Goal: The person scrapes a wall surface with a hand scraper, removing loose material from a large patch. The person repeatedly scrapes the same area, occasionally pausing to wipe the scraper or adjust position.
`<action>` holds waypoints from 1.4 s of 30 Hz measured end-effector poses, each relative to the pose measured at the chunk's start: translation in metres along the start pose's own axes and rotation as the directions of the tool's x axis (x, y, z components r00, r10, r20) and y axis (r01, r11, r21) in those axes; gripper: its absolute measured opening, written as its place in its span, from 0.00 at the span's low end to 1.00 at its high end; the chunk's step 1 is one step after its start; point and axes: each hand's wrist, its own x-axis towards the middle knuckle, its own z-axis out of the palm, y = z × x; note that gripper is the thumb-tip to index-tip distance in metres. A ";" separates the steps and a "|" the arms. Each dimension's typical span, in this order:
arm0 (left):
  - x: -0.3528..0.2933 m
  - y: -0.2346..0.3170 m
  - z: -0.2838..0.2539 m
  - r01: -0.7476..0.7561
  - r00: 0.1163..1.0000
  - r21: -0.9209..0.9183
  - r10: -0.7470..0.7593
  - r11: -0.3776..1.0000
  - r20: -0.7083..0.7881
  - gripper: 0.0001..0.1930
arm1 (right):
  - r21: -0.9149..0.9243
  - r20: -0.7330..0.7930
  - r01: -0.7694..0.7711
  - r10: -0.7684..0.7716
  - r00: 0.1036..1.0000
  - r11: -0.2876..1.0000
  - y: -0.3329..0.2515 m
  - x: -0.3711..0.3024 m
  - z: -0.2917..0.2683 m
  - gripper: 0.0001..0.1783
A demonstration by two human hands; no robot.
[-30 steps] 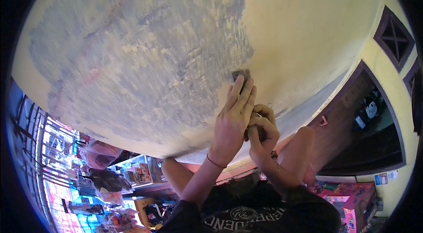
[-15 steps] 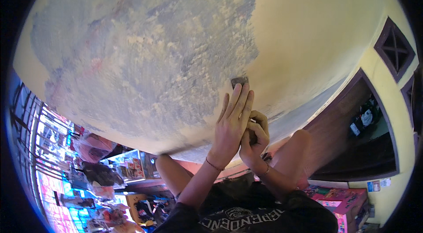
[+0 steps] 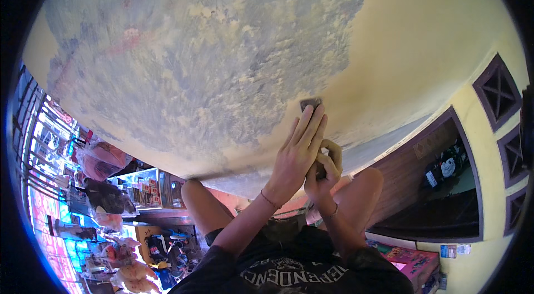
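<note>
Left grip [image 3: 297,152] and right grip [image 3: 324,171] meet against the cream wall [image 3: 414,38], broadly patched in streaky grey. Left fingers lie straight, together, over the scraper [image 3: 310,104]; right fingers curl, clamped on its mostly hidden handle. Its dark, flat blade shows just beyond the left fingertips, beside the grey patch's lower-right edge.

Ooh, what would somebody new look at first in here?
Probably the big, patchy grey area across the upper left and middle of the yellow wall. Near its lower right edge, the left hand, stretched out flat, touches a small dark tool, the right hand curled beside it. A dark doorway stands at the right.
</note>
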 end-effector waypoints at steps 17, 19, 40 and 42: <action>-0.016 -0.003 0.012 0.107 0.994 -0.044 -0.106 0.993 0.018 0.35 | -0.029 0.125 -0.008 0.012 0.992 1.000 -0.007 -0.007 -0.010 0.12; -0.017 -0.003 0.012 0.080 0.997 -0.026 -0.080 0.996 0.010 0.35 | -0.025 0.109 -0.091 0.094 0.990 0.996 -0.006 -0.010 -0.011 0.12; -0.036 -0.023 0.025 0.482 0.725 -0.863 -0.484 -0.149 0.489 0.30 | -0.052 0.197 -0.155 0.162 0.967 0.987 -0.031 -0.021 -0.006 0.14; -0.028 -0.025 0.028 0.454 0.744 -0.881 -0.487 -0.134 0.457 0.29 | -0.045 0.167 -0.229 0.233 0.958 0.972 -0.034 -0.028 -0.003 0.17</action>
